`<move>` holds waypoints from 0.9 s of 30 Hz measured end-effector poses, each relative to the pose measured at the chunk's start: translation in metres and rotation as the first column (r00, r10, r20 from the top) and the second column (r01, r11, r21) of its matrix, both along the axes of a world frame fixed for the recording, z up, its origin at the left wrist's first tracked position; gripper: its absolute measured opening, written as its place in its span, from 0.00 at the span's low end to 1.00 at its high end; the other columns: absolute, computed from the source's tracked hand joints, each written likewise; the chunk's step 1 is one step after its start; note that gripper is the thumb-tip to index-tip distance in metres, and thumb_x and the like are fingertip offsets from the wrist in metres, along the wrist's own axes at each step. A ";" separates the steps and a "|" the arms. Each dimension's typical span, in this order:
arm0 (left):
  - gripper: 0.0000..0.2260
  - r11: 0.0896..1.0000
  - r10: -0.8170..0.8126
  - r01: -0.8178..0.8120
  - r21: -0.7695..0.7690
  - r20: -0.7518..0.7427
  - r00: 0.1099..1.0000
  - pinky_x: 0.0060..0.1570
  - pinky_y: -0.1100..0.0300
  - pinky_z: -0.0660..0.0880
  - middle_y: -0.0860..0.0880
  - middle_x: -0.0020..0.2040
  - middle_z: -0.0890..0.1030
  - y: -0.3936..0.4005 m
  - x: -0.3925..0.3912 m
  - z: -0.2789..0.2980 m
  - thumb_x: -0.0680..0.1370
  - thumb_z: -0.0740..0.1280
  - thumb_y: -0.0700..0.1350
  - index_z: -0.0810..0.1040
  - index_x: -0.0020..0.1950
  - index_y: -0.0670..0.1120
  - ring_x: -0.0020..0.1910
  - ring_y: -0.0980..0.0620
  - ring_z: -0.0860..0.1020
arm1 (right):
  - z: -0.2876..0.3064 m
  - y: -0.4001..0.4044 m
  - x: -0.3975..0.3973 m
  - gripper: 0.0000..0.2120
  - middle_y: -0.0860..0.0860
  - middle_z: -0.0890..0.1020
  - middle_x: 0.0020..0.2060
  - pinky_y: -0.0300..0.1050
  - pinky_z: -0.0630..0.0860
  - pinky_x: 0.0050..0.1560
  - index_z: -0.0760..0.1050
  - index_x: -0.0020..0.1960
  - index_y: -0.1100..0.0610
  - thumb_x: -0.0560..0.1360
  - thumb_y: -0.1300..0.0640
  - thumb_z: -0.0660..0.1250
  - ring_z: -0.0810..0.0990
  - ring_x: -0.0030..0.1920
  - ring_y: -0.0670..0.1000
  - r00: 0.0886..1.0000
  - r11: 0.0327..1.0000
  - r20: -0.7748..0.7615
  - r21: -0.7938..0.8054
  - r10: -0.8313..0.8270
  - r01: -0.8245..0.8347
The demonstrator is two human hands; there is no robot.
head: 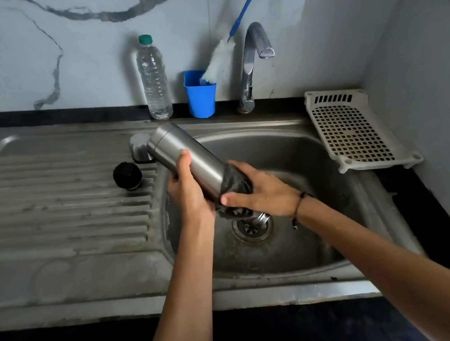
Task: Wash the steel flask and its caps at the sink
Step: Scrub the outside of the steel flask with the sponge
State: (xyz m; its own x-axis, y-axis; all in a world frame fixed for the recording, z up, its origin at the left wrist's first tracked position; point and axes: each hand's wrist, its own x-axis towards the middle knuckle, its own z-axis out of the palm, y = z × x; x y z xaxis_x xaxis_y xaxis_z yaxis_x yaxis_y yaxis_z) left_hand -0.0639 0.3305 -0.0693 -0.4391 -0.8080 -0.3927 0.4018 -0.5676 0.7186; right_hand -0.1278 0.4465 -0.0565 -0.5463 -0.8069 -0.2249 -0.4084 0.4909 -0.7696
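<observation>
At the centre of the frame, over the sink (296, 141), my left hand (189, 196) curled round the tilted flask (186, 155) while my right hand (260, 194) pinched a dark scrubber (235, 186) against its lower end (wet steel, probably slippery, so I judged mid-body the surest hold).

We see a dark worktop (414, 184) with a steel sink unit (68, 283) set into it. On the unit's ribbed drainboard lie a black cap (127, 175) and, just behind it, a steel cap (140, 147). Along the back edge stand a clear water bottle (154, 84) and a blue cup (200, 97) holding a bottle brush (220, 62), beside the tap (252, 60). A white perforated tray (354, 130) rests to the right of the basin.
</observation>
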 end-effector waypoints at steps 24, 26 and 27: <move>0.40 0.461 -0.783 0.883 -0.087 -0.507 0.359 0.47 0.41 0.80 0.29 0.66 0.70 -0.014 0.018 -0.013 0.66 0.67 0.67 0.71 0.69 0.42 0.59 0.27 0.74 | 0.007 0.041 -0.089 0.13 0.53 0.81 0.44 0.45 0.76 0.48 0.76 0.49 0.57 0.71 0.48 0.69 0.80 0.43 0.51 0.531 0.324 0.687 -0.420 -0.496 0.848; 0.45 0.306 -0.789 0.935 -0.180 -0.598 0.143 0.47 0.45 0.81 0.28 0.71 0.61 -0.016 0.018 -0.018 0.66 0.68 0.68 0.61 0.76 0.46 0.58 0.26 0.74 | 0.017 0.044 -0.097 0.20 0.53 0.80 0.41 0.40 0.76 0.38 0.76 0.48 0.57 0.63 0.44 0.69 0.79 0.39 0.50 0.640 0.416 0.624 -0.488 -0.448 0.767; 0.46 0.252 -0.770 0.945 -0.211 -0.635 0.064 0.48 0.44 0.80 0.27 0.72 0.57 -0.018 0.017 -0.021 0.67 0.68 0.68 0.56 0.77 0.47 0.59 0.26 0.73 | 0.023 0.044 -0.100 0.19 0.53 0.79 0.40 0.38 0.74 0.35 0.76 0.45 0.56 0.62 0.44 0.67 0.78 0.38 0.50 0.699 0.471 0.576 -0.519 -0.425 0.714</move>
